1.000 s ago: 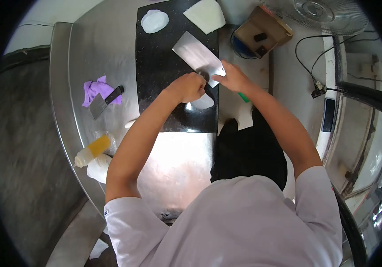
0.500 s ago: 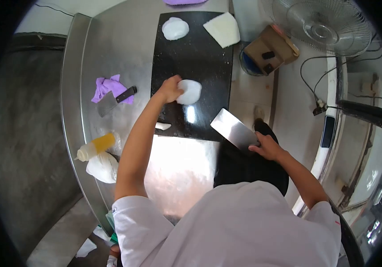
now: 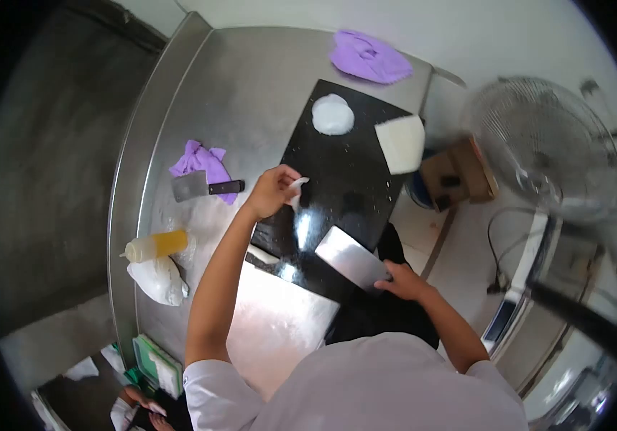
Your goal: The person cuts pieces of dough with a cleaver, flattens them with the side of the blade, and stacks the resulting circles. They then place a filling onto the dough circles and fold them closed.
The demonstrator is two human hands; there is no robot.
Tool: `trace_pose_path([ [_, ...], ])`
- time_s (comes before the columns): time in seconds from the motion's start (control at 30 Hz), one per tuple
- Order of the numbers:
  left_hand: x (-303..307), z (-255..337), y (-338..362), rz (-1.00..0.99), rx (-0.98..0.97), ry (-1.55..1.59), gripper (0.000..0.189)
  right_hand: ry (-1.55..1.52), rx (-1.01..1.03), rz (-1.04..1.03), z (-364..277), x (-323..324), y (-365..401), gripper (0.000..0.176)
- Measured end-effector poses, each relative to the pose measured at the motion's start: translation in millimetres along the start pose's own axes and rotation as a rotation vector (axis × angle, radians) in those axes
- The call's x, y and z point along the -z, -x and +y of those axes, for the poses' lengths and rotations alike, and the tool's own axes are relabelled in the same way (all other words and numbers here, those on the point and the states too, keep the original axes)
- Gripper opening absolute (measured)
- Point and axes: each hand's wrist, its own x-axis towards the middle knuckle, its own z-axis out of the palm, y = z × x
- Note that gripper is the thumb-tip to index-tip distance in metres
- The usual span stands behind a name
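My left hand (image 3: 274,190) pinches a thin white dough wrapper (image 3: 295,192), seen nearly edge-on above the black board (image 3: 337,190). In my right hand (image 3: 405,281) is a broad cleaver (image 3: 351,257), its blade lying flat over the board's near right corner. Flat white dough rounds (image 3: 333,115), seemingly overlapping, rest at the board's far end. To their right lies a pale, roughly square slab or folded cloth (image 3: 402,144). A small white dough strip (image 3: 261,254) sits by the near left edge.
On the steel table (image 3: 243,79), left, are a second cleaver (image 3: 208,188) on a purple cloth (image 3: 204,159), a yellow-liquid squeeze bottle (image 3: 157,246) and a white bundle (image 3: 159,279). A fan (image 3: 538,136) and cardboard box (image 3: 459,172) stand right. Another person's hands (image 3: 152,409) show lower left.
The white round that lay flat under my left fingers is now lifted off the board and tilted. My right hand still holds the cleaver. The camera view has turned and shifted.
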Motion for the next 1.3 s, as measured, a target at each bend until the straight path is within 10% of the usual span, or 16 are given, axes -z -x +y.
trace_pose_path([
  [0.23, -3, 61, -106, 0.044, 0.002, 0.221, 0.031, 0.166, 0.028, -0.212, -14, 83, -61, 0.048],
  [0.43, -9, 29, -174, 0.645, -0.080, -0.518, 0.053, 0.178, 0.012, -0.312, -17, 125, -84, 0.048],
  [0.57, -17, 39, -196, 0.561, -0.307, -0.564, 0.063, 0.269, -0.024, -0.411, -26, 139, -99, 0.049],
  [0.77, -24, 57, -207, 0.435, -0.102, -0.657, 0.060, 0.337, 0.069, -0.494, -30, 156, -123, 0.053],
  [1.1, -31, -7, -299, 0.334, -0.051, -0.771, 0.018, 0.450, 0.090, -0.534, -45, 160, -143, 0.055],
  [1.3, -27, 55, -264, 0.209, 0.009, -0.979, 0.039, 0.500, 0.192, -0.564, -64, 165, -157, 0.060],
])
